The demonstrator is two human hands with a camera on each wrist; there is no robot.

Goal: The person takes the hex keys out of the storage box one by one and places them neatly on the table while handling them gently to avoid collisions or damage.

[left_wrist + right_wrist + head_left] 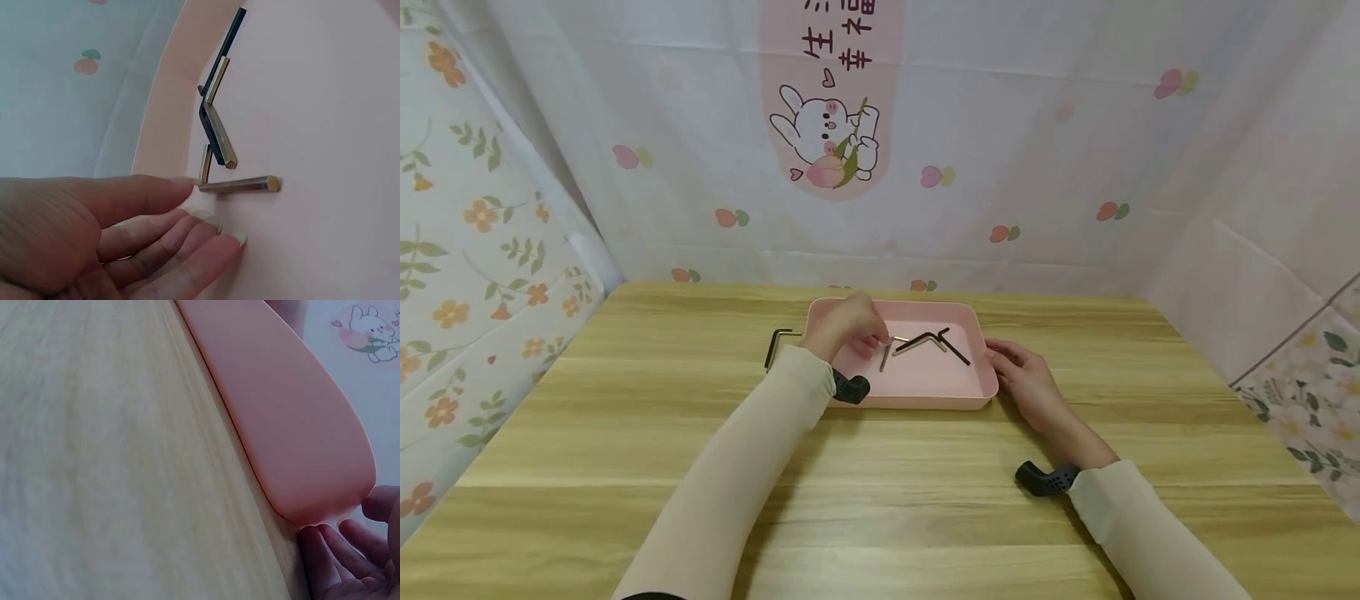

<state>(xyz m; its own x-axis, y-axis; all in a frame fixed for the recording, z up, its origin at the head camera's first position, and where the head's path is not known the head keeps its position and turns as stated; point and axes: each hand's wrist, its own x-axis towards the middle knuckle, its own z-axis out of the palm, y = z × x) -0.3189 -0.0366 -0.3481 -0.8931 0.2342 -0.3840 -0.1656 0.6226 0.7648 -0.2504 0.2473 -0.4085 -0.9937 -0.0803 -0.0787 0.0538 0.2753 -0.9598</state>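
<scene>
A shallow pink tray [917, 392] holds several L-shaped hex keys. My left hand [850, 325] reaches in over its left part. In the left wrist view, the thumb tip is at the bend of a gold-coloured hex key [240, 185], and the other fingers [181, 262] lie below, with a gap between them and the thumb. Farther along, a black hex key [232, 44] and another gold-coloured one [220, 134] lie crossed. My right hand [1030, 383] holds the tray's right end, thumb at the rim and fingers against the outer wall.
A black hex key [771, 346] lies on the wooden table [910, 492] just left of the tray. Behind the table hangs a white printed cloth [1037, 150], and a floral cloth [482, 225] hangs at the left. Dark bands circle both wrists.
</scene>
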